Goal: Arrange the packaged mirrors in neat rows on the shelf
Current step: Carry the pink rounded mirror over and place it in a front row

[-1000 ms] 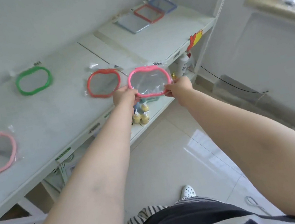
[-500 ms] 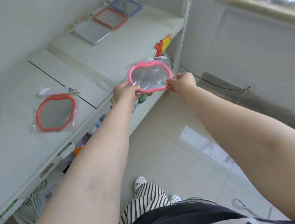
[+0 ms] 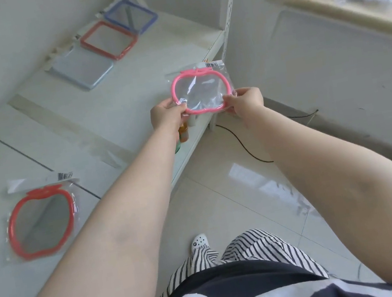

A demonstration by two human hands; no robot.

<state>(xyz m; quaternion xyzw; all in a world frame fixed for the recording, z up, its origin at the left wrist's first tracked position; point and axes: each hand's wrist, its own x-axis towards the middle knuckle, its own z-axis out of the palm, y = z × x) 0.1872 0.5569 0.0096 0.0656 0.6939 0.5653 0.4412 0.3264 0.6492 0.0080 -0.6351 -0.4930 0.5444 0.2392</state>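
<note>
Pinching the bagged pink oval plastic mirror [image 3: 200, 92] with left hand [image 3: 165, 113] and right hand [image 3: 244, 104], we keep it level for placing on the white shelf [image 3: 107, 90]

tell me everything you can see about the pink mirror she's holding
The pink mirror is apple-shaped, with a glossy plastic-looking frame and a small stem and leaf on top, sealed in a crinkled clear bag with a barcode label. The left hand and right hand pinch its lower corners, holding it in the air over the shelf's front edge, glass facing the camera.
</note>
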